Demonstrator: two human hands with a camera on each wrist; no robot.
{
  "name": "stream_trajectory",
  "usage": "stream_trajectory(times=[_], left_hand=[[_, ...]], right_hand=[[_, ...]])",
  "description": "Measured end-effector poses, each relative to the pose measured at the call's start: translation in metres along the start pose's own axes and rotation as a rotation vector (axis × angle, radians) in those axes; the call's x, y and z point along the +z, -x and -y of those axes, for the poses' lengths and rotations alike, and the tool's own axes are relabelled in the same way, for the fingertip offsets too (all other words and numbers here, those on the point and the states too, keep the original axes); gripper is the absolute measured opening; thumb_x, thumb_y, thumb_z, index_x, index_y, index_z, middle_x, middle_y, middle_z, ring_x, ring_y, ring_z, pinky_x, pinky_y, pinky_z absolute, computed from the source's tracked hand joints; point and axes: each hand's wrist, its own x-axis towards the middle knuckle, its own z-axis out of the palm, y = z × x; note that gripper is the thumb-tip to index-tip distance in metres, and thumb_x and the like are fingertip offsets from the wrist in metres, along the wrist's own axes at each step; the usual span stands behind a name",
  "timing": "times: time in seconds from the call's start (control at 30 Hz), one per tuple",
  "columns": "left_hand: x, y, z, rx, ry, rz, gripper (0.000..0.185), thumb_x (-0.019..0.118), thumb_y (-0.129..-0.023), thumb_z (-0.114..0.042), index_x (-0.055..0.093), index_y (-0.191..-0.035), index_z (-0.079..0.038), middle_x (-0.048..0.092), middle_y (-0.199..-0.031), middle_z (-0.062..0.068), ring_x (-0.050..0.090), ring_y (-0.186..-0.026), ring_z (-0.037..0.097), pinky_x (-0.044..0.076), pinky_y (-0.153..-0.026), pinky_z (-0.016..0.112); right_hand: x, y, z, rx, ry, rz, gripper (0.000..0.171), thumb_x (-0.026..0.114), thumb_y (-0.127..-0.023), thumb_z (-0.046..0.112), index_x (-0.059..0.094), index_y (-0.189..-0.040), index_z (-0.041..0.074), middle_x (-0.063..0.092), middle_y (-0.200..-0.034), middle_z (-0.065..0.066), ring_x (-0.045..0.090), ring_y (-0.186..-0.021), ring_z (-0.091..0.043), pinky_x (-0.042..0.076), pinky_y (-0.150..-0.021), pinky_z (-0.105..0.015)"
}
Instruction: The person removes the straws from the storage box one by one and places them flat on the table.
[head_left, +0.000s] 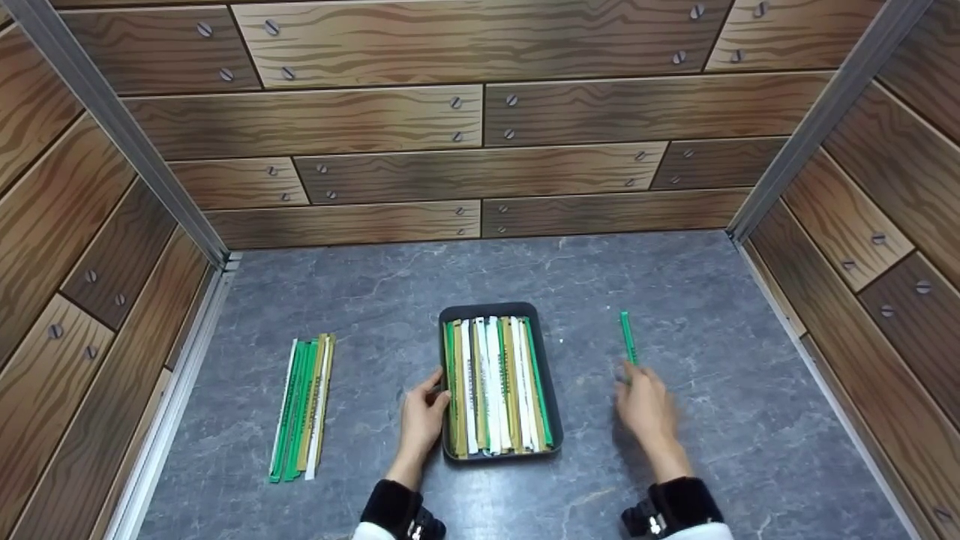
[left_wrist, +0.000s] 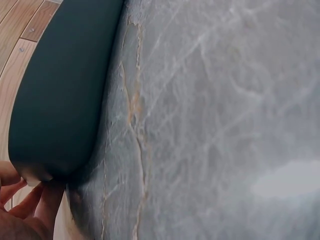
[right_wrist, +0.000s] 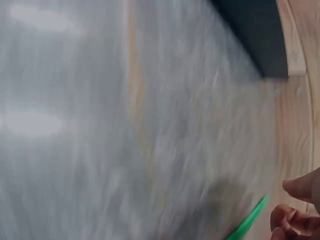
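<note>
grey marbled counter [head_left: 675, 285], wood-print walls on three sides. head view: dark tray [head_left: 450, 315] sits mid-counter, packed with long strips in green, white and tan. left hand [head_left: 422, 420] steadies the tray's left wall, thumb on the rim and fingers along the outside: a holding grip. right hand [head_left: 646, 411] is to the right of the tray, fingertips pinching the near end of a single green strip [head_left: 628, 339], which points away from the person and looks to lie on or just over the counter. well to the left of the tray lies a sorted pile of strips [head_left: 302, 405], green, tan and white.

left wrist view: the tray's dark outer wall [left_wrist: 60, 95] fills the left side; fingertips [left_wrist: 35, 200] touch its lower corner.

right wrist view: blurred. green strip end [right_wrist: 247, 222] beside curled fingers [right_wrist: 292, 220]; a tray corner [right_wrist: 255, 35] shows at top.

judgement: sorting step in hand, one green strip out of the tray. next move likely calls for letting it go flat on the counter right of the tray, while the tray is kept from sliding.
</note>
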Motion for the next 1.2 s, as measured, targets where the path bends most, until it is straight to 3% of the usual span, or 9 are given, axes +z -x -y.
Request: stream_trajectory(times=[0.17,0.3,0.43,0.67,0.93,1.2], left_hand=[[0.000,0.000,-0.002,-0.016,0.013,-0.002,0.044,0.061,-0.094,0.000,0.053,-0.137,0.001,0.061,-0.125,0.025,0.066,-0.098,0.028,0.055,-0.081,0.039],[0.001,-0.001,-0.003,-0.024,0.002,-0.012,0.044,0.062,-0.094,-0.001,0.055,-0.138,-0.001,0.061,-0.126,0.024,0.066,-0.100,0.028,0.054,-0.084,0.040],[0.001,0.000,-0.003,-0.025,-0.005,-0.022,0.044,0.063,-0.093,-0.001,0.055,-0.137,-0.002,0.061,-0.127,0.023,0.065,-0.103,0.029,0.054,-0.086,0.041],[0.002,0.000,-0.001,-0.007,-0.027,-0.043,0.044,0.064,-0.092,0.000,0.057,-0.136,-0.002,0.061,-0.126,0.024,0.066,-0.102,0.030,0.053,-0.087,0.042],[0.003,0.002,-0.002,0.001,-0.042,-0.045,0.043,0.062,-0.093,0.000,0.057,-0.136,-0.001,0.060,-0.128,0.023,0.067,-0.096,0.027,0.054,-0.082,0.041],[0.006,0.005,-0.003,0.021,-0.098,-0.057,0.041,0.054,-0.099,-0.005,0.053,-0.140,-0.004,0.054,-0.138,0.019,0.051,-0.126,0.036,0.042,-0.103,0.049]], right_hand=[[0.020,0.013,0.044,-0.226,-0.095,-0.056,0.036,0.068,-0.087,0.001,0.065,-0.123,0.000,0.065,-0.105,-0.017,0.065,-0.084,-0.028,0.057,-0.068,-0.040],[0.035,0.027,0.076,-0.354,-0.230,0.029,0.037,0.070,-0.086,-0.001,0.064,-0.122,-0.001,0.065,-0.102,-0.012,0.061,-0.076,-0.017,0.055,-0.063,-0.026],[0.049,0.037,0.098,-0.427,-0.259,0.158,0.036,0.067,-0.088,0.000,0.063,-0.124,-0.002,0.064,-0.102,-0.011,0.058,-0.073,-0.013,0.054,-0.062,-0.022],[0.070,0.042,0.114,-0.505,-0.123,0.288,0.035,0.065,-0.093,0.015,0.064,-0.127,0.006,0.063,-0.104,-0.005,0.061,-0.088,-0.016,0.056,-0.076,-0.031],[0.081,0.040,0.115,-0.543,-0.036,0.331,0.029,0.065,-0.095,0.022,0.068,-0.122,0.011,0.057,-0.093,0.000,0.054,-0.072,-0.010,0.050,-0.061,-0.027],[0.083,0.038,0.114,-0.529,-0.011,0.292,0.021,0.068,-0.090,0.014,0.070,-0.110,0.009,0.061,-0.094,-0.003,0.059,-0.074,-0.015,0.052,-0.062,-0.029]])
